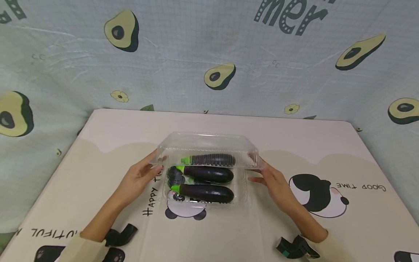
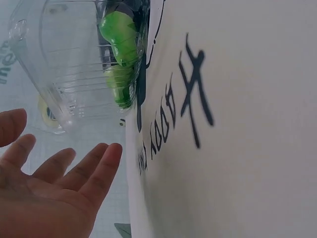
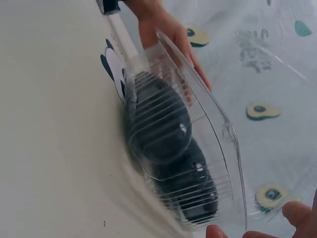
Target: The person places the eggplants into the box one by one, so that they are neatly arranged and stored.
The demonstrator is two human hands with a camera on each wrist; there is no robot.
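Note:
A clear plastic clamshell box (image 1: pixel 240 202) lies on the table with its ribbed lid (image 1: pixel 209 140) raised over the far side. Inside are three dark purple eggplants with green stems: a front eggplant (image 1: pixel 206 193), a middle eggplant (image 1: pixel 209 174) and a far eggplant (image 1: pixel 216 160) seen through the lid. My left hand (image 1: pixel 139 180) is at the lid's left end, its fingers relaxed and spread in the left wrist view. At the right end is my right hand (image 1: pixel 273 183), fingers loosely extended, some behind the clear plastic. Whether either hand touches the lid is hard to tell.
A pale table cover (image 1: pixel 108 174) with printed words and cartoon pandas spreads under the box. Behind it hangs an avocado-patterned curtain (image 1: pixel 180 47). Black wrist mounts, one on the left (image 1: pixel 121 234) and one on the right (image 1: pixel 298 247), sit by the sleeves.

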